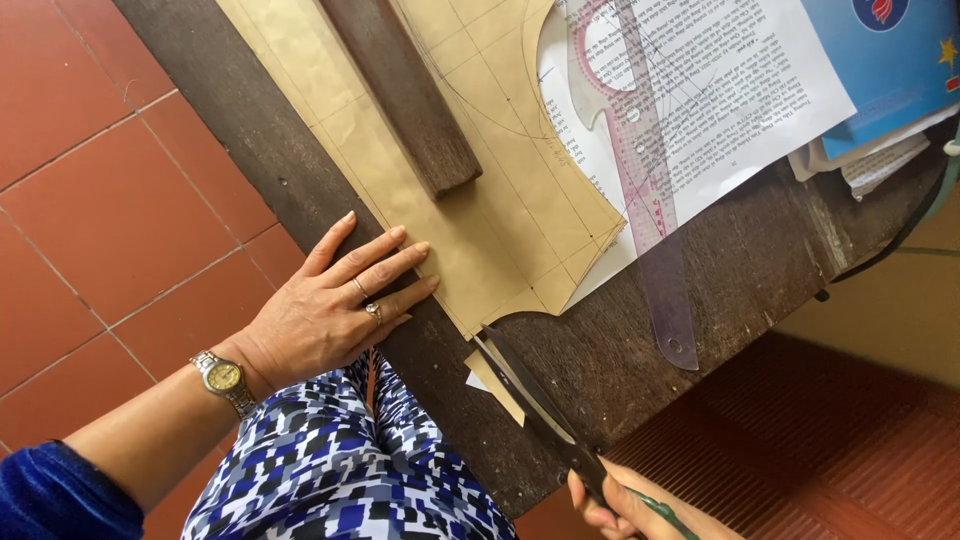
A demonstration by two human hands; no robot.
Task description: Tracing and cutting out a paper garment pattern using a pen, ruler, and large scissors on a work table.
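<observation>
The left hand [330, 305] lies flat, fingers spread, pinning the brown pattern paper [500, 215]. The right hand [640, 505] grips scissors [535, 400], blades parted at the paper's near corner; cutting cleanly likely needs steady pressure.

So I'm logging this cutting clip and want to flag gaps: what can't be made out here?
Head view only:
- Right hand: cut off by the bottom edge; its grip on the scissors handles is out of frame.
- Brown paper: upper part runs past the top edge, partly under the wooden block.
- Clear curve ruler: markings too small.
- Blue book: cropped by the corner.
- Left hand: palm side hidden, pressed flat on paper.
</observation>
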